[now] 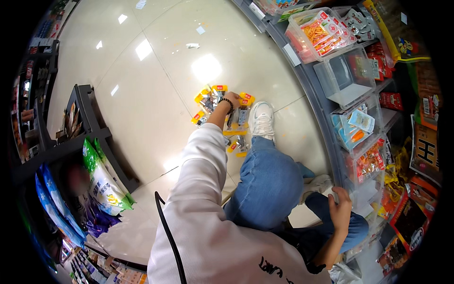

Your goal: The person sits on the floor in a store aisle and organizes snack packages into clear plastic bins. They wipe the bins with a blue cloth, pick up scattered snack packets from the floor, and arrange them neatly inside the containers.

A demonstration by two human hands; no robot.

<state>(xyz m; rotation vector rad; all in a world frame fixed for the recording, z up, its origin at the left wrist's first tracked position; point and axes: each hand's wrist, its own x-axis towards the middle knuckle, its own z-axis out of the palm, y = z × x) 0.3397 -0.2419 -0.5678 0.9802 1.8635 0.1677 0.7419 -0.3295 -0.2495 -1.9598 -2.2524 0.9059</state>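
Note:
My left hand (231, 98), with a dark beaded bracelet at its wrist, reaches down to the floor among clear snack packets with yellow ends (242, 115). It touches the top of the pile. Its fingertips are hidden, so whether they grip a packet does not show. More yellow-ended packets (205, 97) lie to its left, and others (242, 143) are nearer my body. My right hand (340, 206) hangs beside the shelf at the right, fingers apart and holding nothing.
At the right a grey shelf edge (319, 117) carries clear plastic bins (345, 76), several with packaged snacks. My white shoe (262, 115) stands against the packets. Green-and-white bags (108, 191) hang on a dark rack (103, 138) at the left. Paper scraps (192, 45) litter the tiled floor.

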